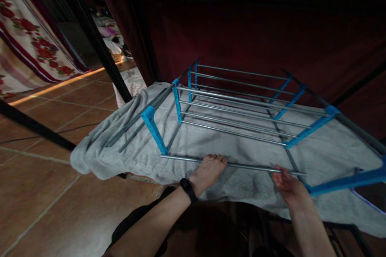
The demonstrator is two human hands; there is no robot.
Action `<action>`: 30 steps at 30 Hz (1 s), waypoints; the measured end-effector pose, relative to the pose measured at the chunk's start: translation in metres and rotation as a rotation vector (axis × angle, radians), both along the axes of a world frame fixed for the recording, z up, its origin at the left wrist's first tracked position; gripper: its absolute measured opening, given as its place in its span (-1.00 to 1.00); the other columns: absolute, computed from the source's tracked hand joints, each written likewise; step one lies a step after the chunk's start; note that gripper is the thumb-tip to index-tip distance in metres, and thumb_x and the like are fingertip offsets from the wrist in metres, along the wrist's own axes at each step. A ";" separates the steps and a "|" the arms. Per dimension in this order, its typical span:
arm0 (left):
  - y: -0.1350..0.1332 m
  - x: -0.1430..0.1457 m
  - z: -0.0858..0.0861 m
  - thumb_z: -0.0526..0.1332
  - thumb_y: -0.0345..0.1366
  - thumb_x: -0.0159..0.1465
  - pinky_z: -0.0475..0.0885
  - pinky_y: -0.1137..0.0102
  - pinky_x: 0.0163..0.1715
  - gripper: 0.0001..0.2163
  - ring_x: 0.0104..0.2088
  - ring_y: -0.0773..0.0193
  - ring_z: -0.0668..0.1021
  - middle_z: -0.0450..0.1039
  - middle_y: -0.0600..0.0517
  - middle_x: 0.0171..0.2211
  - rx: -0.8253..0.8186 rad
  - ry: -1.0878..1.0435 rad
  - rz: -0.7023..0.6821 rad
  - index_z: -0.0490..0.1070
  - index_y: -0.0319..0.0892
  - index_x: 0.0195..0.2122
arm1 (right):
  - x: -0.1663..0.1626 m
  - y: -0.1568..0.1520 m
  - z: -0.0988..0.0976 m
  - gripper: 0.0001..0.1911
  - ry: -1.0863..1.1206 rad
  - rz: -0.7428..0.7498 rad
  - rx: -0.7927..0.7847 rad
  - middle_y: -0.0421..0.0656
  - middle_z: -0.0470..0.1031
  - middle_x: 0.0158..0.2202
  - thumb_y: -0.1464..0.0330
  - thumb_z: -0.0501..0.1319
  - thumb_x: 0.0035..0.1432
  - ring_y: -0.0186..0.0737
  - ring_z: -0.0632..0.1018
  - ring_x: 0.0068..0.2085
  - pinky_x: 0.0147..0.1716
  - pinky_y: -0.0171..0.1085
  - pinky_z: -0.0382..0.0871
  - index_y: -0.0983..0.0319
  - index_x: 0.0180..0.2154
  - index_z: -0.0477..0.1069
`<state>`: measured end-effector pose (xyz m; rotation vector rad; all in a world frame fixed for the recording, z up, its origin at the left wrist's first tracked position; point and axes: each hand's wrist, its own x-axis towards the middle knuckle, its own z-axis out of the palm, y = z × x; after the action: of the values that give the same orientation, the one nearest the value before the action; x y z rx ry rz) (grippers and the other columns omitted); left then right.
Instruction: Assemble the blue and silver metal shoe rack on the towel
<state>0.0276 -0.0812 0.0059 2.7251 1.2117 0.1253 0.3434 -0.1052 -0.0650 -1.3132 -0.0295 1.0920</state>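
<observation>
Evidently, a grey blanket [235,150] is carrying the rack [241,99], whose nearest metal rod [250,166] is running between two blue brackets [156,130]. The left hand [210,170] is clasping it left of centre, the right hand [288,184] pinching nearer its right end; ideally, both are aligning its ends evenly.

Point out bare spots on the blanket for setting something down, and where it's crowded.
Bare blanket lies between the rod in the left hand and right hand and the row of rods behind. Another patch lies at front left, between the nearest left blue bracket and the blanket's edge. It's crowded among those rear rods, set close together.
</observation>
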 end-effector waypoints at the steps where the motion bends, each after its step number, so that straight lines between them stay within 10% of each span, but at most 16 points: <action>1: 0.000 0.000 -0.001 -0.05 -0.57 0.30 0.38 0.24 -0.11 -0.70 -0.16 0.13 0.53 0.46 -0.15 -0.14 0.004 0.004 0.003 0.37 -0.23 -0.06 | 0.000 0.000 -0.001 -0.75 0.000 0.004 -0.004 -0.20 0.51 -0.39 0.58 0.05 0.20 -0.41 0.56 -0.40 -0.41 -0.43 0.53 0.22 -0.40 0.42; 30: 0.001 0.003 -0.024 0.00 -0.58 0.28 0.39 0.32 -0.14 -0.67 -0.15 0.18 0.55 0.47 -0.07 -0.10 0.029 0.027 -0.001 0.34 -0.16 -0.01 | -0.029 -0.002 0.005 -0.81 0.107 0.032 0.035 -0.20 0.55 -0.41 0.56 0.08 0.26 -0.38 0.60 -0.36 -0.29 -0.36 0.58 0.26 -0.35 0.41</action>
<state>0.0309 -0.0798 -0.0183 2.7610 1.2250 0.1078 0.3147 -0.1073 -0.0603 -1.2255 0.0101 1.1824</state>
